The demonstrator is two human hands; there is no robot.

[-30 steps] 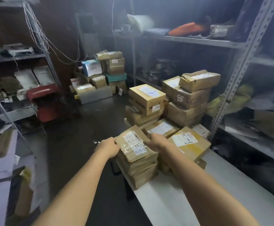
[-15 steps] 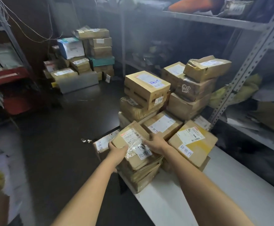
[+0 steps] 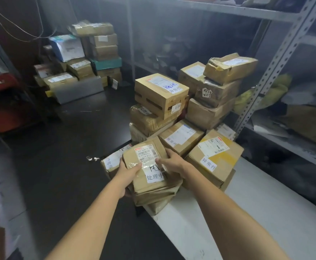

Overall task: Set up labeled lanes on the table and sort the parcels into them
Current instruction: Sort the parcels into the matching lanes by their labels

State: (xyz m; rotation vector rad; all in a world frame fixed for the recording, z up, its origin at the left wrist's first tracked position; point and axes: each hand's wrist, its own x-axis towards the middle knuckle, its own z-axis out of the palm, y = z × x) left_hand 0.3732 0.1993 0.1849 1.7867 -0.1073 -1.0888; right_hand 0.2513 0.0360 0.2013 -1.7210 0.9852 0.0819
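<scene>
A brown labelled parcel (image 3: pixel 147 166) tops a low stack at the left end of the white table (image 3: pixel 256 212). My left hand (image 3: pixel 128 170) grips its left side, and my right hand (image 3: pixel 172 161) rests on its right top edge. Right of it sits a parcel with a yellow patch (image 3: pixel 215 156). Behind stand taller piles, one topped by a box marked 0300 (image 3: pixel 161 94) and another by a crumpled box (image 3: pixel 230 67). Another labelled parcel (image 3: pixel 112 162) lies lower, left of the stack, partly hidden by my left hand.
Grey metal shelving (image 3: pixel 277 59) runs along the right, close behind the table. More boxes (image 3: pixel 84 59) are piled on the dark floor at the back left, near a red rack (image 3: pixel 1 102). Open dark floor (image 3: pixel 59 147) lies left of the table.
The view has dropped and moved closer to the stack. Both hands have closed further around the top parcel, the left sliding under its left side; a parcel lower left has come into sight.
</scene>
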